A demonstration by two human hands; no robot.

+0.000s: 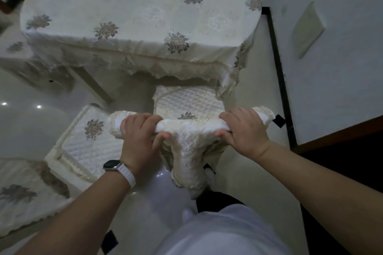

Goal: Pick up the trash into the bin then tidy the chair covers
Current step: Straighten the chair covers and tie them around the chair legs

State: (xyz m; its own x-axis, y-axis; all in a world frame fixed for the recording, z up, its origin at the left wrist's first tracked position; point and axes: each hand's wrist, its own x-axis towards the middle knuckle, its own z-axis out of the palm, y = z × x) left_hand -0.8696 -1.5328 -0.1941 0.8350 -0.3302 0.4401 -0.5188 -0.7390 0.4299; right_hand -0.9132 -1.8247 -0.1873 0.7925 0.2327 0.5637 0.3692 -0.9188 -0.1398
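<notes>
Chair cover — gripped between left hand, right hand

home dining room | clothed table | covered chairs

Cream brocade cloth chair-back cover at centre, satiny sheen, raised leaf weave, bunched. White quilted cloth seat cushion above it, diamond stitching, soft gloss. Cream embroidered tablecloth at top, lacy sheer hem. Pale tiled floor at left, glossy, mirrors lights. White woven-looking watch strap, matt.
</notes>
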